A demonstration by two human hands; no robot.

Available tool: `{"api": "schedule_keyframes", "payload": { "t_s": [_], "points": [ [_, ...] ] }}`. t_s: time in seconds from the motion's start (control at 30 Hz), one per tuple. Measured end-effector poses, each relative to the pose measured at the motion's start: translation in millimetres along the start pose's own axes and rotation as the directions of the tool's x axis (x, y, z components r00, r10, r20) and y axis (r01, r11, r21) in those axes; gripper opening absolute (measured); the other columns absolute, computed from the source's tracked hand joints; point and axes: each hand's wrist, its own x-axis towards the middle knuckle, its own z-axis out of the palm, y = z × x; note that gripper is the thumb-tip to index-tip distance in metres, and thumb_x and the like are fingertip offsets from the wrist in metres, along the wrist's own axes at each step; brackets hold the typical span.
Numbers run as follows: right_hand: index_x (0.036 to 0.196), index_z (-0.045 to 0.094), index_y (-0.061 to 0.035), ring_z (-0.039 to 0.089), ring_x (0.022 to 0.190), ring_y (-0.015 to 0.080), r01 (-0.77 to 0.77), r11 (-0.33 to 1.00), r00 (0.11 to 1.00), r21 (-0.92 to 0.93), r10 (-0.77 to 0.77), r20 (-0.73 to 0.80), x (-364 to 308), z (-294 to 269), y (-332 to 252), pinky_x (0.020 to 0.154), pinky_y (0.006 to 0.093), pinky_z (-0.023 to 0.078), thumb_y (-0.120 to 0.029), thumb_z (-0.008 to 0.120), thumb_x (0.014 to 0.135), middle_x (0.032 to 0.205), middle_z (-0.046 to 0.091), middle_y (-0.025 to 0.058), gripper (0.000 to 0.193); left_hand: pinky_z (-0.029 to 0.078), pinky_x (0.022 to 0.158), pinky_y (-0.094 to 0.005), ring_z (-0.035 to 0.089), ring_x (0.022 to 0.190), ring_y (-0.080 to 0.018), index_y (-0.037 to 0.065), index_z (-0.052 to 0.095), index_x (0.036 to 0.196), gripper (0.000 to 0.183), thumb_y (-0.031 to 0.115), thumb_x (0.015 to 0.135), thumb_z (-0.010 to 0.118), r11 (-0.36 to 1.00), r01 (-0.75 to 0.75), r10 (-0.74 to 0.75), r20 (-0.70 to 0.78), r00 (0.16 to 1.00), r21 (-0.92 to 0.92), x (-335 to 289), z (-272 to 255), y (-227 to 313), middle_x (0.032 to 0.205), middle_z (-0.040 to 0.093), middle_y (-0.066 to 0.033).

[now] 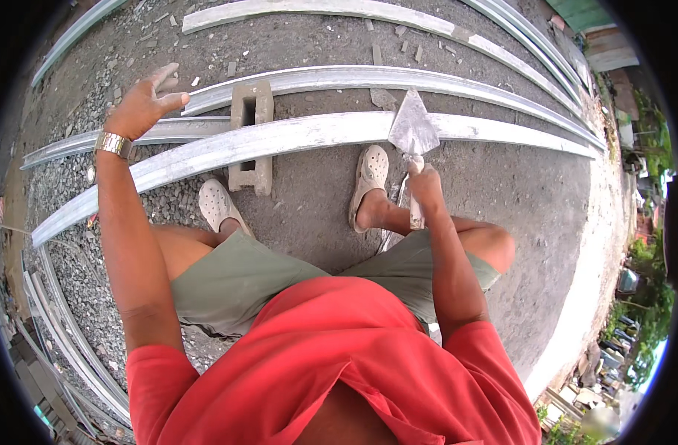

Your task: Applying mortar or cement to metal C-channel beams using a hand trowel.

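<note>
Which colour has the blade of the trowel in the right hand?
Grey, dull metal with pale smears; the head view shows the trowel in the right hand.

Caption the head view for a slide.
Right hand grips a trowel over metal rails; open left hand lifted near a concrete block.

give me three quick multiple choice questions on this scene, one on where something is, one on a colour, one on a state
1. Where does the concrete block lie?
A. across the metal rails
B. in the left hand
C. on the person's lap

2. What colour is the person's shirt?
A. blue
B. red
C. white

3. What state is the left hand in?
A. gripping the trowel
B. closed on the block
C. open and empty, raised over the ground

Answers:
1 A, the block rests across the rails by the left foot.
2 B, the shirt is red.
3 C, its fingers are spread with nothing in them, while the right hand grips the trowel.
</note>
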Motion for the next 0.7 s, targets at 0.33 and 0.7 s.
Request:
{"api": "schedule_keyframes", "payload": {
  "t_s": [0.33, 0.7],
  "points": [
    [0.101, 0.055, 0.0117, 0.059, 0.09, 0.0498, 0.119, 0.973, 0.992, -0.196, -0.123, -0.009, 24.0, -15.3, -39.9, 0.079, 0.0507, 0.048, -0.037, 0.056, 0.089, 0.089, 0.061, 0.0344, 0.05, 0.038, 0.104, -0.0399, 0.05, 0.124, -0.0312, 0.012, 0.035, 0.144, 0.077, 0.039, 0.081, 0.068, 0.999, 0.005, -0.001, 0.07, 0.998, -0.052, -12.5, -10.6, 15.9, 0.134, 0.051, -0.0208],
    [0.096, 0.056, 0.009, 0.06, 0.089, 0.0481, 0.142, 0.969, 0.99, -0.204, -0.144, 0.002, -0.7, -9.0, -45.8, 0.079, 0.0497, 0.048, -0.04, 0.055, 0.089, 0.087, 0.062, 0.0342, 0.05, 0.04, 0.102, -0.04, 0.051, 0.124, -0.0293, 0.012, 0.037, 0.144, 0.076, 0.04, 0.081, 0.067, 0.995, -0.028, 0.022, 0.064, 0.998, 0.093, -11.8, -9.7, 4.6, 0.133, 0.052, -0.0219]
  ]
}}
